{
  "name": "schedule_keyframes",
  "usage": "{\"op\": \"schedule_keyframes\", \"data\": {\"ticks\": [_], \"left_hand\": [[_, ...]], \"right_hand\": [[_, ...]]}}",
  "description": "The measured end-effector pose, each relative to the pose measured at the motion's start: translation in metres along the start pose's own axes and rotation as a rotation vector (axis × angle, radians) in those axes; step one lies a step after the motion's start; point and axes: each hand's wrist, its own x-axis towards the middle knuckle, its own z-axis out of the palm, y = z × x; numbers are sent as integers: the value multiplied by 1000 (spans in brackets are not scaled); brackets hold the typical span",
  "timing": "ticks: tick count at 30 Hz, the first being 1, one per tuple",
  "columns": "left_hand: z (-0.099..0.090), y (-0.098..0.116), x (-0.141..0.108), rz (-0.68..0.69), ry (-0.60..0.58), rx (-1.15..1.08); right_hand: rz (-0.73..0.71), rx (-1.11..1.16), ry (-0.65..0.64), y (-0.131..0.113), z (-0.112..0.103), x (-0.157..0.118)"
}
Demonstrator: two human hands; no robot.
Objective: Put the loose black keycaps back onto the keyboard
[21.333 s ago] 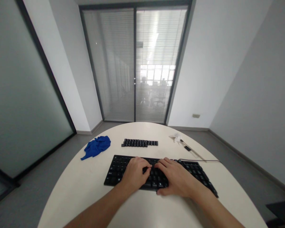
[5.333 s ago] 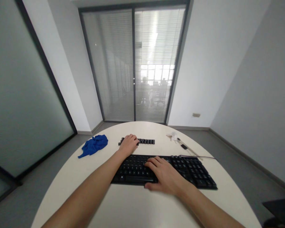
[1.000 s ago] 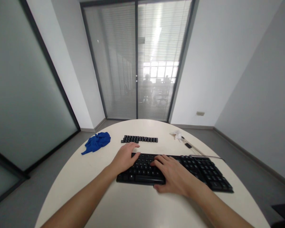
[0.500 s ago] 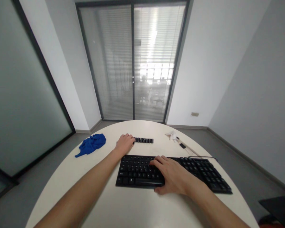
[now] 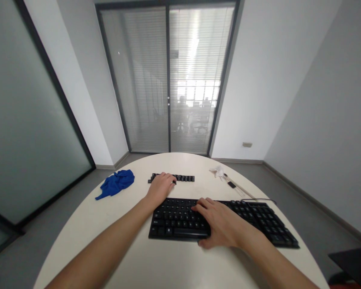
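The keyboard was black with pale markings, the far keycaps black, the left cloth solid blue, the table cream, the far blinds finely striped.

Pale bench, curved far edge. Behind: dark-framed glass partition with blinds, bright light showing through the right panel. White wall at right, small plate low on it. Grey floor; frosted panel at left.
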Motion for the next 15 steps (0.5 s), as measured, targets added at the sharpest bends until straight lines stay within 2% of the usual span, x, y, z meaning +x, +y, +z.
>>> {"op": "schedule_keyframes", "data": {"ticks": [4, 6, 10, 15], "left_hand": [[1, 20, -29, 4, -6, -80], [2, 26, -41, -30, -16, -198], [5, 29, -56, -108, 17, -409], [7, 28, -67, -97, 60, -569]], "right_hand": [[-1, -9, -16, -6, -4, -4], [14, -16, -41, -10, -8, -6], [47, -24, -96, -18, -15, -9], [60, 14, -104, -17, -17, -10]]}}
